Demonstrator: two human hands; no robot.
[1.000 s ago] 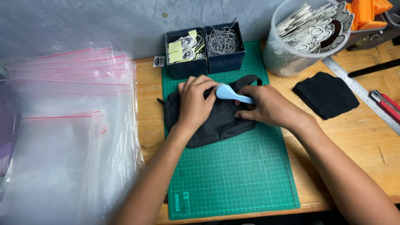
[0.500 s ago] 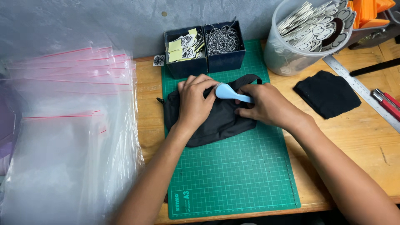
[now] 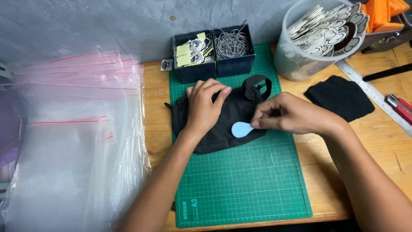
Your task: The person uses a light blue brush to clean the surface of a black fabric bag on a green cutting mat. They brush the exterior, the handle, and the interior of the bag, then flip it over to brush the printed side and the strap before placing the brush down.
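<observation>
Head view of a wooden desk [image 3: 377, 141] carrying a green cutting mat [image 3: 240, 184]. A black pouch [image 3: 223, 116] lies on the far half of the mat, its loop handle toward the far edge. The left hand [image 3: 205, 107] lies flat on the pouch, fingers spread, pressing and not gripping. The right hand [image 3: 292, 117] pinches a light blue paddle-shaped tab [image 3: 241, 129] between thumb and fingertips; the tab's rounded end rests on the pouch's near right part.

Open room: the near half of the mat is bare up to the desk's near edge, and bare wood shows to the right of the mat.

Along the far edge stand two dark blue boxes, touching: one with printed tags [image 3: 193, 53], one with coiled cords [image 3: 234, 47], both just beyond the pouch. A clear tub of cut-out cards [image 3: 317, 38] occupies the far right. A folded black cloth [image 3: 341, 96] lies right of the mat, with a metal ruler [image 3: 373, 94] and a red-handled tool [image 3: 399, 107] toward the right edge. Stacked clear bags with red seal strips [image 3: 73, 141] cover the left side, overlapping the desk's left edge.
</observation>
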